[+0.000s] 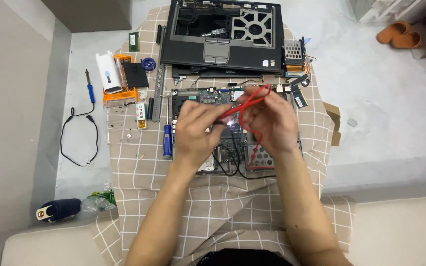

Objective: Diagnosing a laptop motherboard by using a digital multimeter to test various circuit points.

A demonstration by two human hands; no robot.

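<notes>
My left hand [195, 130] and my right hand [272, 123] are raised together over a bare laptop motherboard [198, 96] lying on a checked cloth [223, 207]. Both pinch thin test leads: a red lead [252, 96] loops up between the hands and trails down past my right hand, and a black lead [228, 165] hangs from my left hand and curls over the board. The fingertips nearly touch at the middle. The probe tips are hidden by my fingers.
An opened dark laptop shell [223, 34] lies beyond the board. To the left lie a blue-handled screwdriver [166, 140], an orange parts tray [119, 86] with a white box, a memory stick [133, 42] and a soldering iron [89, 88] with its cord. Orange sandals [399, 34] sit far right.
</notes>
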